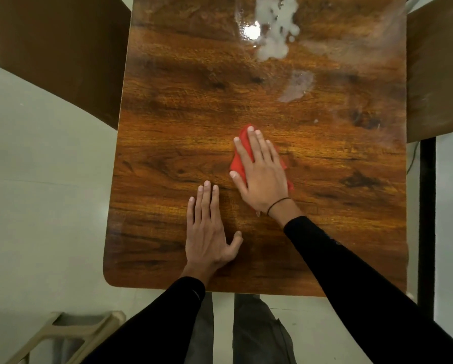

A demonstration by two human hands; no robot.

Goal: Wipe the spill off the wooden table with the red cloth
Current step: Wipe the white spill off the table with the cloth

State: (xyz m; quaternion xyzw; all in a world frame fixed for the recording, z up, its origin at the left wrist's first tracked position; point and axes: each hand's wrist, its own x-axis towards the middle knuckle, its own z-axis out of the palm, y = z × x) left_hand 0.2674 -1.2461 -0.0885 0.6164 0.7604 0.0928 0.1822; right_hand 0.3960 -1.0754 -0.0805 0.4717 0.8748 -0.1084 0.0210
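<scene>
My right hand (262, 174) lies flat with straight fingers on the red cloth (240, 160), pressing it onto the wooden table (180, 122) near the middle. Most of the cloth is hidden under the hand. My left hand (209, 229) rests flat on the table, just left of and nearer than the right, holding nothing. A whitish spill (274, 30) spreads over the far part of the table. A smaller wet patch (297, 86) lies between that spill and the cloth.
Brown chairs stand at the far left (62, 48) and at the right (435, 74) of the table. A beige frame (70, 334) sits on the pale floor at the lower left. A black post (427, 219) runs along the table's right edge.
</scene>
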